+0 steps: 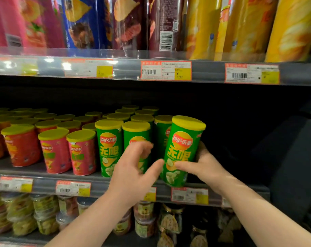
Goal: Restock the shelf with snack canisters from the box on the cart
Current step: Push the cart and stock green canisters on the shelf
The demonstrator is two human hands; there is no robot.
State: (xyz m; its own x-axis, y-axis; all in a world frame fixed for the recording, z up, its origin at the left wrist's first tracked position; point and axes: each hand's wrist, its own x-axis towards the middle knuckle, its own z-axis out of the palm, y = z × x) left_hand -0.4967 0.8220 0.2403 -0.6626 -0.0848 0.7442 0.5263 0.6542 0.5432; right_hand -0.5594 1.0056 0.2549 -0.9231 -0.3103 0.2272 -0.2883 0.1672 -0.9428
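— Now, status?
— Right hand (204,164) grips tilted yellow-lidded green snack canister (182,150) at front lip of grey shelf (105,186); left hand (133,168), fingers spread, hovers at nine o'clock.
— Advice?
— Level it, then slide toward twelve o'clock.

**Green canister tilts at shelf edge**

A green canister (182,150) with a yellow lid leans left, its base at the front edge of the middle shelf (101,186), held by the right hand (206,164). It sits just right of upright green canisters (109,148). Pink canisters (81,154), also yellow-lidded, stand further left.
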